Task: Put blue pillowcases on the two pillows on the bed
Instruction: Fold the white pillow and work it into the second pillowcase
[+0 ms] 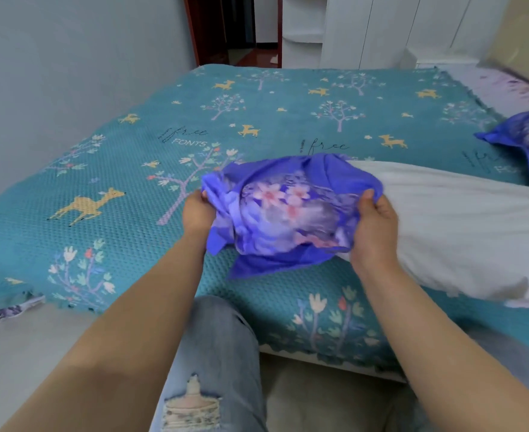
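Pillowcase fabric is bunched over the near end of the white pillow, which lies across the bed in front of you and runs off to your right. Your left hand pinches the gathered blue cloth at one side of the opening, and your right hand grips the hem at the other side, thumb on top, so both grips are closed on the case. Only the pillow's end looks covered; most of it is still bare. A second pillow at the far right already wears blue. The risk from here, as I judge it, is the bunched cloth: if you pull with folds trapped under the pillow, the case will twist or jam before it reaches the far corners. Uneven pulling, one hand ahead of the other, could skew the seam and leave a corner empty. The pillow also sits close to the bed edge, so a hard tug toward you might drag it off.
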A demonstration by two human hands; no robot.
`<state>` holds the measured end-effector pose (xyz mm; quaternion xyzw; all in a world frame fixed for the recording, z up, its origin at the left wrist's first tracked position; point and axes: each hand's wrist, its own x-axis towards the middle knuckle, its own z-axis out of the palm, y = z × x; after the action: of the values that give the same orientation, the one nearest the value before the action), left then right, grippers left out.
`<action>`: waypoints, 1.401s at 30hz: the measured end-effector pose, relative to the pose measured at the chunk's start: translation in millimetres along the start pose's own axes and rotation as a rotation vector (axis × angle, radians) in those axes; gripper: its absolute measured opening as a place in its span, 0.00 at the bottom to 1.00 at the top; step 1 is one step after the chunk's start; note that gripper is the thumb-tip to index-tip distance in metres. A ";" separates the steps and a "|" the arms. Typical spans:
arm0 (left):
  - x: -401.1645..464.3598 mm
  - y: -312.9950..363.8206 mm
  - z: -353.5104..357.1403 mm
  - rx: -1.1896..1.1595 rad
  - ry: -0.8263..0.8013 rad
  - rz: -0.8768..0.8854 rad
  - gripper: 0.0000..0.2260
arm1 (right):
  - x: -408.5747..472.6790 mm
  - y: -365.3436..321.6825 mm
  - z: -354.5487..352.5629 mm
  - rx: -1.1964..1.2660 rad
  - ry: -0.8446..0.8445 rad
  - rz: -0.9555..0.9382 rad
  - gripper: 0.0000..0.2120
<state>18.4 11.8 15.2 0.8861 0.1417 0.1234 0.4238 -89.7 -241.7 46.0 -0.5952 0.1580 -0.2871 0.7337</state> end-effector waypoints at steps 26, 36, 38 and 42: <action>-39.4 29.1 -38.3 0.106 -0.124 0.608 0.04 | -26.7 20.7 80.9 -1.189 -1.017 -0.288 0.16; -62.9 -11.5 -34.6 0.107 -0.272 0.433 0.13 | -13.2 48.2 66.7 -0.819 -0.591 -0.189 0.13; -67.2 -18.4 -39.7 0.192 -0.305 0.507 0.15 | -13.9 41.2 72.3 -0.777 -0.535 -0.237 0.13; -67.1 -16.9 -35.6 0.261 -0.272 0.540 0.08 | -28.4 22.7 94.5 -0.994 -0.596 -0.454 0.15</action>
<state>-58.6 23.6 17.1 0.9468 -0.1417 0.0926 0.2738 -52.5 -147.6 43.8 -0.9388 -0.0694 -0.1496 0.3023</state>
